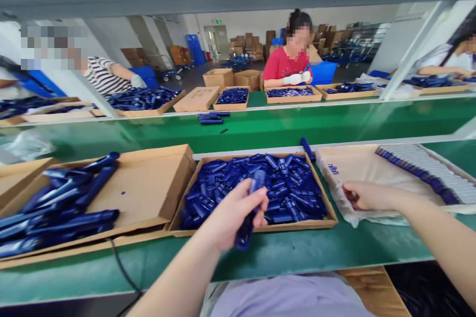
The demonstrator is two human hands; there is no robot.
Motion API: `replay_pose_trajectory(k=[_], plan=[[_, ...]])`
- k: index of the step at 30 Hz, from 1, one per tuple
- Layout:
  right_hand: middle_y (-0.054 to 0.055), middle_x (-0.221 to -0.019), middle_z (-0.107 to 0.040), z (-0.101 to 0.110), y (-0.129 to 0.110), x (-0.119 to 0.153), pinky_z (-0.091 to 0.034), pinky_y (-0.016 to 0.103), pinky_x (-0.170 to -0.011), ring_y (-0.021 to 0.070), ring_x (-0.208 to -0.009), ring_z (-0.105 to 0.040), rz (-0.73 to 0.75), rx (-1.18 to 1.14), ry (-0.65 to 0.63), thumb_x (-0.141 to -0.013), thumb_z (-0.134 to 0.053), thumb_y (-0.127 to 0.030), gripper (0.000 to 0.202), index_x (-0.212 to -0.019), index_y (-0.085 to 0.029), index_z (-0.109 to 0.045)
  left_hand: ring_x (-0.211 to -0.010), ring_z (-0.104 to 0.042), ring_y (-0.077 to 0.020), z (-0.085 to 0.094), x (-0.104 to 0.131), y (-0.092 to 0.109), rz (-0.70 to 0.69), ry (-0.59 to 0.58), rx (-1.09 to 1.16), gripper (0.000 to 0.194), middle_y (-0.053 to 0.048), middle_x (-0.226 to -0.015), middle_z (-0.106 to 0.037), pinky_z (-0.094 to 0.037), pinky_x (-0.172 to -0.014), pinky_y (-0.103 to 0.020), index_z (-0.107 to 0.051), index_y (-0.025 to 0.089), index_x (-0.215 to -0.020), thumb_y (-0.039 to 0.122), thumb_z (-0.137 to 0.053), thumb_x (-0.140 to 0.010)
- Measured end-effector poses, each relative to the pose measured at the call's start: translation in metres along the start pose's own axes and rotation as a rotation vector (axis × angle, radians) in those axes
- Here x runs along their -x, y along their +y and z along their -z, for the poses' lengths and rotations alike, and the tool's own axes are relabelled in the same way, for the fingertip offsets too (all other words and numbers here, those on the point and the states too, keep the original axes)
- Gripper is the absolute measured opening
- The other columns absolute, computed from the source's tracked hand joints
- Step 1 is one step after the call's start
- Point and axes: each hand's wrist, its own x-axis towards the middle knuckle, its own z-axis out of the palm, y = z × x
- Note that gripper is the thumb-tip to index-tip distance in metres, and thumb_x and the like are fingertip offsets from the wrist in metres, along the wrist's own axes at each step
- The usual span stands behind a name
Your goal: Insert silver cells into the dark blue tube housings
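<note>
My left hand (241, 210) is closed around a blue plastic tube (243, 237), held upright and slightly tilted over the front of a shallow cardboard box (297, 225). That box is heaped with small blue plastic parts (297, 188). At the right, my right hand (359, 195) has its fingers curled at the left side of a plastic-lined tray (372, 171); what its fingertips hold, if anything, is too small to make out. Rows of slim silvery pieces with dark ends (435, 168) lie at the tray's right side.
Long blue tubes (74, 198) fill part of an open cardboard box (137, 188) at the left. A single blue tube (307, 149) lies behind the middle box. Beyond the green belt (260, 126), other people work at boxes. A black cable hangs at the front edge.
</note>
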Motion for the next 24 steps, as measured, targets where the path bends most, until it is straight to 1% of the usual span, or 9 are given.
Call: replay_pose_trajectory(k=[2,4,8,11,13,15,18,21,24], plan=[[0.0,-0.072,-0.06,0.002,0.009,0.004,-0.033,0.02,-0.056,0.0159,-0.065,-0.053,-0.025,0.001,-0.014,-0.062,-0.054,0.001,0.026,-0.08,-0.014,-0.065,-0.052,-0.043,-0.0025,-0.026,-0.004,-0.017,0.146,-0.105,0.244,0.045,0.001,-0.077,-0.05,-0.046,-0.063,-0.023,-0.048,0.015,-0.109,0.052,-0.053,-0.085],[-0.001,-0.068,-0.058,0.004,0.016,0.007,-0.03,0.02,-0.054,0.0152,-0.062,-0.051,-0.047,-0.008,0.003,-0.06,-0.054,0.003,0.025,-0.077,-0.014,-0.064,-0.055,-0.045,-0.0034,-0.042,-0.006,-0.027,0.278,-0.138,0.432,0.046,0.0,-0.079,-0.049,-0.045,-0.061,-0.022,-0.051,0.015,-0.116,0.051,-0.045,-0.089],[0.0,-0.072,-0.059,0.004,0.021,0.009,-0.038,0.021,-0.059,0.0165,-0.067,-0.056,-0.021,-0.096,0.104,-0.064,-0.057,-0.002,0.02,-0.078,-0.014,-0.064,-0.062,-0.048,-0.004,-0.06,-0.011,-0.036,0.383,-0.025,0.62,0.042,0.0,-0.084,-0.05,-0.046,-0.063,-0.021,-0.053,0.016,-0.12,0.042,-0.05,-0.087],[0.005,-0.088,-0.063,0.001,0.014,0.018,-0.047,0.027,-0.07,0.0209,-0.078,-0.06,-0.017,-0.172,0.324,-0.079,-0.059,-0.023,0.021,-0.097,-0.015,-0.063,-0.068,-0.051,-0.0045,-0.07,-0.013,-0.041,0.364,0.055,0.699,0.043,-0.001,-0.088,-0.053,-0.05,-0.069,-0.022,-0.054,0.018,-0.12,0.043,-0.056,-0.084],[0.009,-0.101,-0.062,-0.007,-0.006,0.033,-0.05,0.031,-0.079,0.0226,-0.087,-0.061,0.028,-0.286,0.508,-0.088,-0.057,-0.043,0.036,-0.111,-0.015,-0.059,-0.073,-0.054,-0.006,-0.075,-0.012,-0.042,0.354,0.069,0.737,0.044,-0.002,-0.091,-0.055,-0.053,-0.074,-0.024,-0.054,0.019,-0.12,0.044,-0.058,-0.084],[0.009,-0.103,-0.062,-0.022,-0.039,0.052,-0.053,0.031,-0.079,0.0216,-0.086,-0.062,0.143,-0.515,0.638,-0.09,-0.059,-0.055,0.044,-0.11,-0.016,-0.058,-0.08,-0.057,-0.0088,-0.078,-0.012,-0.043,0.338,0.069,0.766,0.044,-0.003,-0.094,-0.056,-0.054,-0.08,-0.028,-0.054,0.019,-0.12,0.044,-0.057,-0.084],[0.009,-0.097,-0.064,-0.044,-0.094,0.072,-0.055,0.027,-0.072,0.02,-0.08,-0.064,0.318,-0.734,0.571,-0.091,-0.066,-0.054,0.038,-0.098,-0.016,-0.062,-0.09,-0.061,-0.0136,-0.08,-0.011,-0.042,0.282,0.055,0.787,0.043,-0.005,-0.1,-0.057,-0.054,-0.086,-0.032,-0.054,0.018,-0.12,0.044,-0.055,-0.086],[0.008,-0.106,-0.063,-0.04,-0.114,0.057,-0.053,0.028,-0.083,0.021,-0.098,-0.062,0.393,-0.594,0.615,-0.099,-0.054,-0.051,0.034,-0.098,-0.018,-0.058,-0.086,-0.061,-0.0131,-0.078,-0.01,-0.043,0.253,0.06,0.769,0.043,-0.005,-0.099,-0.057,-0.055,-0.082,-0.032,-0.053,0.019,-0.121,0.045,-0.054,-0.086],[0.009,-0.102,-0.064,-0.008,-0.092,0.005,-0.049,0.033,-0.087,0.0223,-0.096,-0.061,0.2,-0.196,0.766,-0.104,-0.037,-0.043,0.028,-0.1,-0.018,-0.05,-0.074,-0.056,-0.0077,-0.075,-0.008,-0.045,0.284,0.093,0.746,0.043,-0.003,-0.093,-0.055,-0.053,-0.071,-0.025,-0.053,0.02,-0.12,0.046,-0.055,-0.085]])
